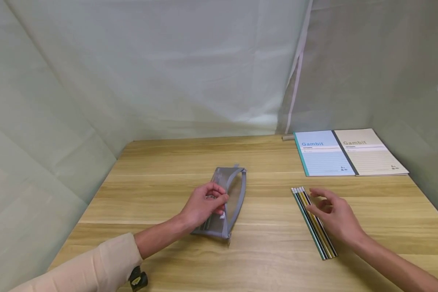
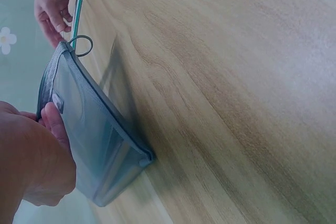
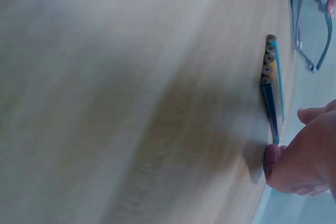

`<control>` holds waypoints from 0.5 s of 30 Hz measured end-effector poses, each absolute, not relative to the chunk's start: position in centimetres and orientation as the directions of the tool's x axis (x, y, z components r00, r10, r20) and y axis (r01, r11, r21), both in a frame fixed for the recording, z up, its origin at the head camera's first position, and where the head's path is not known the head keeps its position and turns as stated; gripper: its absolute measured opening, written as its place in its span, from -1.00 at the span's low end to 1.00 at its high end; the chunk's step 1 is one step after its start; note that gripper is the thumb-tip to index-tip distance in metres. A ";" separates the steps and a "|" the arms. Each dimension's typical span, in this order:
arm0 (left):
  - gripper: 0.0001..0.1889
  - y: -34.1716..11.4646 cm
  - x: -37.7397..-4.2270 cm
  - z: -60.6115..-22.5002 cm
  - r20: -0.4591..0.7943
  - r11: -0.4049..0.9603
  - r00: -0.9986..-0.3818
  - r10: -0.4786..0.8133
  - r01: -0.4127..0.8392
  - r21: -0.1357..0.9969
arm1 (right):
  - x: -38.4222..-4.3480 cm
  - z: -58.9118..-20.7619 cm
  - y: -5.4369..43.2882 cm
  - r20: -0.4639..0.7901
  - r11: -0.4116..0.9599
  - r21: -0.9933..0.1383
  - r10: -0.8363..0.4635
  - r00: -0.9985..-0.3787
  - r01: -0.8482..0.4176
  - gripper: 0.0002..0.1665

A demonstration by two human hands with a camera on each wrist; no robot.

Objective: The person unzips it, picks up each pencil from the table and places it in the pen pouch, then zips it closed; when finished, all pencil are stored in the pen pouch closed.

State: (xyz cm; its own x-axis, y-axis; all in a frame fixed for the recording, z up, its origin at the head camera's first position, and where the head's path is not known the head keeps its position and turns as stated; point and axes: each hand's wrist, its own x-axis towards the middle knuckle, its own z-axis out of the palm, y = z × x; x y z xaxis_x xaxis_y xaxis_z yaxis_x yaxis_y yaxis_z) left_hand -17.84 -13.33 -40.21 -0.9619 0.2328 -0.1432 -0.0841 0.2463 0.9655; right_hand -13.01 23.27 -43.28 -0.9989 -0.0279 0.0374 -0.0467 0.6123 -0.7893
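Between the left hand (image 1: 204, 205) and the right hand (image 1: 333, 215) runs a bare lane of worktop (image 1: 268, 219), with room for one of the hands to pass. The pouch (image 1: 240, 202) bars the way at the left hand's fingers, though its mouth gapes on the side facing the right hand. The pencils (image 1: 315, 227) form a low row just inward of the right hand. Farther ahead of it, two notebooks (image 1: 325, 158) lie flat; ahead of the left, past the pouch, open worktop reaches the fabric wall (image 1: 204, 81)
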 end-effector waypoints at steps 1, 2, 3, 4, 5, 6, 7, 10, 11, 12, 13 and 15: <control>-0.85 -13.3 -17.8 -40.2 -0.143 0.246 -0.962 0.233 -0.084 0.966 | -12.9 -43.4 23.4 0.031 0.612 -0.790 -0.028 -0.999 -0.042 -0.38; -0.85 -13.3 -17.8 -40.2 -0.144 0.246 -0.962 0.232 -0.085 0.965 | -12.8 -43.5 23.5 0.027 0.614 -0.788 -0.028 -0.999 -0.039 -0.38; -0.85 -13.3 -17.8 -40.1 -0.144 0.246 -0.962 0.232 -0.086 0.965 | -12.7 -43.7 23.7 0.027 0.615 -0.788 -0.028 -0.999 -0.039 -0.39; -0.85 -13.4 -17.8 -40.1 -0.145 0.246 -0.962 0.232 -0.086 0.965 | -12.7 -43.8 23.8 0.029 0.616 -0.787 -0.027 -0.999 -0.040 -0.39; -0.86 -13.4 -17.8 -40.1 -0.145 0.247 -0.962 0.232 -0.086 0.965 | -12.6 -43.9 23.9 0.034 0.620 -0.784 -0.028 -0.999 -0.044 -0.40; -0.85 -13.4 -17.8 -40.1 -0.145 0.247 -0.962 0.232 -0.086 0.965 | -12.5 -44.1 24.0 0.044 0.625 -0.779 -0.030 -0.999 -0.053 -0.41; -0.85 -13.4 -17.8 -40.1 -0.145 0.247 -0.962 0.232 -0.086 0.965 | -12.4 -44.2 24.1 0.057 0.629 -0.775 -0.031 -0.998 -0.064 -0.42; -0.86 -13.4 -17.8 -40.0 -0.148 0.253 -0.962 0.230 -0.087 0.963 | -12.1 -44.5 24.4 0.097 0.645 -0.758 -0.042 -0.994 -0.101 -0.44; -0.86 -13.4 -17.8 -40.0 -0.149 0.256 -0.962 0.228 -0.088 0.963 | -12.0 -44.6 24.4 0.108 0.651 -0.751 -0.046 -0.993 -0.112 -0.45; -0.86 -13.4 -17.8 -40.0 -0.149 0.259 -0.962 0.228 -0.088 0.962 | -11.9 -44.7 24.5 0.118 0.658 -0.743 -0.050 -0.992 -0.122 -0.46; -0.85 -13.4 -17.8 -40.0 -0.149 0.261 -0.962 0.228 -0.088 0.961 | -11.8 -44.8 24.5 0.125 0.663 -0.737 -0.053 -0.991 -0.128 -0.46; -0.85 -13.4 -17.8 -40.0 -0.149 0.263 -0.962 0.229 -0.087 0.961 | -11.7 -45.0 24.6 0.133 0.672 -0.728 -0.057 -0.990 -0.136 -0.47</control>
State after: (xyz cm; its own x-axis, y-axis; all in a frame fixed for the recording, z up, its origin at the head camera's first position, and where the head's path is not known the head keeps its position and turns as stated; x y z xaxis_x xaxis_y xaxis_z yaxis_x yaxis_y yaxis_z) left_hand -17.78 -13.44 -39.99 -0.9619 0.2290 -0.1493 -0.0866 0.2626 0.9610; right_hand -11.71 24.58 -44.98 -0.9895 -0.0569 0.1325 -0.1361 0.6724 -0.7275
